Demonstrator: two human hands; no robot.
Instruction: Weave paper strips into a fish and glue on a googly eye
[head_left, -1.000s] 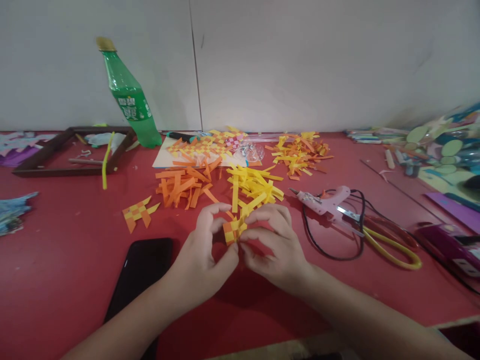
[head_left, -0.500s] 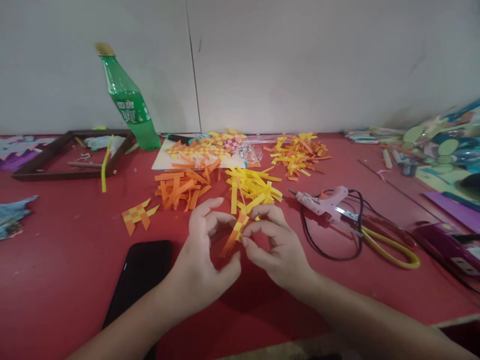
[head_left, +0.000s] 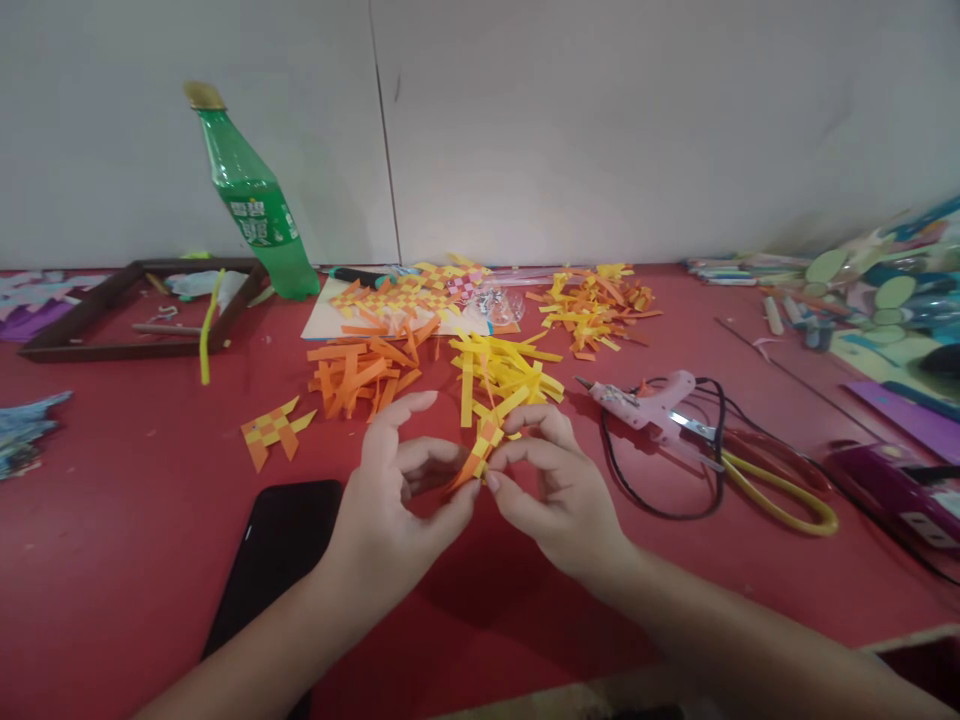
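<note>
A small woven piece of orange and yellow paper strips [head_left: 482, 447] is between my two hands, above the red table. My left hand [head_left: 401, 510] pinches its lower left end between thumb and fingers, index finger raised. My right hand [head_left: 555, 480] grips its right edge between thumb and index finger. Just beyond lie a heap of yellow paper strips [head_left: 510, 370] and a heap of orange paper strips [head_left: 360, 370]. A finished-looking woven paper fish [head_left: 274, 432] rests left of my left hand.
A black phone [head_left: 277, 550] lies beside my left forearm. To the right are a pink glue gun [head_left: 652, 410] with its cord and yellow-handled scissors [head_left: 780, 490]. Behind stand a green bottle [head_left: 259, 210], a dark frame [head_left: 82, 345] and a pile of mixed strips [head_left: 596, 310].
My left thumb and fingers have closed in on the woven paper piece, whose lower end now bends. My right hand keeps its pinch almost unmoved.
</note>
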